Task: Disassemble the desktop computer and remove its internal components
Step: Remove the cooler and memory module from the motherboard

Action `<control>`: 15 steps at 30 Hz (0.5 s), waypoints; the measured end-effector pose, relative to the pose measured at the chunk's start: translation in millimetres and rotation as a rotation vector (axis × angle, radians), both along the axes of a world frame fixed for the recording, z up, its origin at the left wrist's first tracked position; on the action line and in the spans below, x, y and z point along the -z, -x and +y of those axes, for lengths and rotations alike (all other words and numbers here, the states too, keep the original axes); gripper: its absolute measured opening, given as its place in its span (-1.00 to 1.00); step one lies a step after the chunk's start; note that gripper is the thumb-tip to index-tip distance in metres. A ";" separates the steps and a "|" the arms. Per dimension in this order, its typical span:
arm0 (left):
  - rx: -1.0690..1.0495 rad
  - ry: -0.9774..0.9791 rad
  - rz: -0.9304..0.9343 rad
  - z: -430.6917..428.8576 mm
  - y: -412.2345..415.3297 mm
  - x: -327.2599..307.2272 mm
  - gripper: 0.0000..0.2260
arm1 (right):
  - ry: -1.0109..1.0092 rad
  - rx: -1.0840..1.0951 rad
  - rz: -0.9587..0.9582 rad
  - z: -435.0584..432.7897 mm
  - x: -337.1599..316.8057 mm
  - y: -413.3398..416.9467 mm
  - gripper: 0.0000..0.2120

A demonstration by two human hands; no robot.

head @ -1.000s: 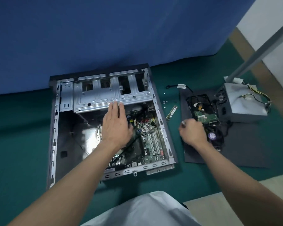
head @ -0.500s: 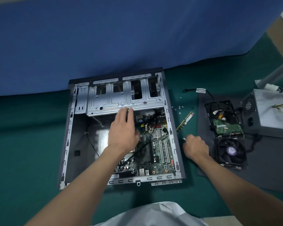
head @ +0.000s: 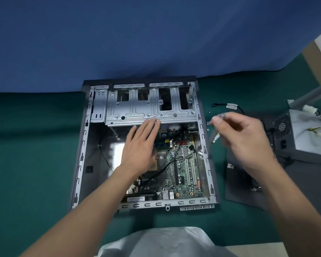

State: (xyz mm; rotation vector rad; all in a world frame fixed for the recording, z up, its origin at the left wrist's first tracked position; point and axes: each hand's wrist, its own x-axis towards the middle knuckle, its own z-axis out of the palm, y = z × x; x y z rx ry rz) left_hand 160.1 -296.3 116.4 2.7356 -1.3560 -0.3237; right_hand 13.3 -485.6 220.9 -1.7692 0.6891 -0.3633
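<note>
Green cloth [head: 35, 145] covers the bench, and the open computer case [head: 82, 145] lies flat at its centre. Inside, the steel drive cage [head: 150, 108] spans the 12 o'clock end and the motherboard [head: 185, 167] fills the 4 o'clock quarter.

The left hand [head: 139, 147] is flat above the board, fingers straight and close together, tips touching the cage's near edge.

The right hand [head: 243, 138] hovers outside the case at 3 o'clock, motion-blurred. Its thumb and forefinger appear to pinch a small grey object [head: 223, 115]; I cannot tell what it is.

A memory stick [head: 215, 136] and loose screws [head: 208, 123] lie just beside the case wall. The power supply [head: 308, 134] sits farther out at 3 o'clock, by a dark mat [head: 237, 190].
</note>
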 end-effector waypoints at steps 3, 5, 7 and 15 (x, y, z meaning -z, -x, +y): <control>0.007 -0.020 -0.030 14.0 -15.0 -1.2 -0.13 | 0.243 -0.083 0.258 23.3 22.5 -19.4 -0.82; -0.025 -0.072 -0.020 24.1 -26.4 -2.3 -0.10 | 0.424 -0.091 0.373 34.9 41.2 -33.4 -0.87; 0.003 -0.153 0.013 30.2 -36.4 -3.5 -0.06 | 0.532 -0.122 0.474 43.3 57.7 -45.2 -0.89; 0.060 -0.201 0.251 28.3 -55.9 -13.8 -0.12 | 0.696 -0.264 0.731 45.8 95.0 -69.9 -0.89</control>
